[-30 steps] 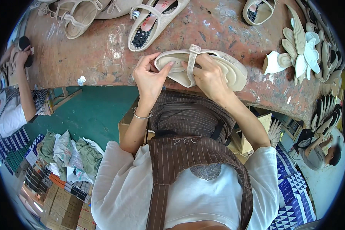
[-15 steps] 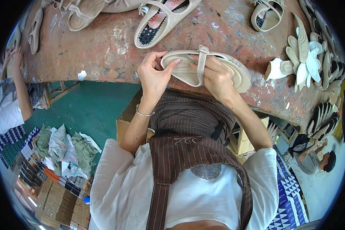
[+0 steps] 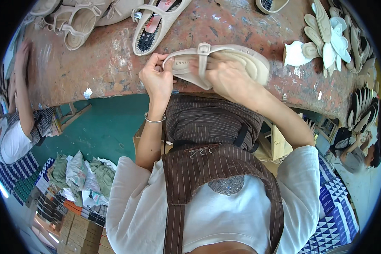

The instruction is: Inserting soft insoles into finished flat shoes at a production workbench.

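Observation:
A beige strapped shoe (image 3: 264, 70) is held up at the table's near edge, its heel to the left and its toe to the right. My left hand (image 3: 156, 79) pinches the heel rim between thumb and fingers. Inside the shoe lies a beige padded insole (image 3: 182, 63). My right hand (image 3: 233, 80) reaches over the shoe's middle, by the buckled strap (image 3: 203, 50). Its fingers are smeared by motion and partly behind the strap, so their grip is unclear.
Beyond my hands, another beige shoe (image 3: 167, 26) shows a dark studded inside. More shoes (image 3: 81, 26) stand at the far left. Loose insoles (image 3: 325, 29) are piled at the right of the stained table (image 3: 110, 63). A co-worker's arm (image 3: 22, 91) rests at the left edge.
The held shoe appears slightly farther left and higher in view. My right hand has slid over the shoe's middle and is blurred; my left hand keeps the heel. The co-worker's arm has stretched forward.

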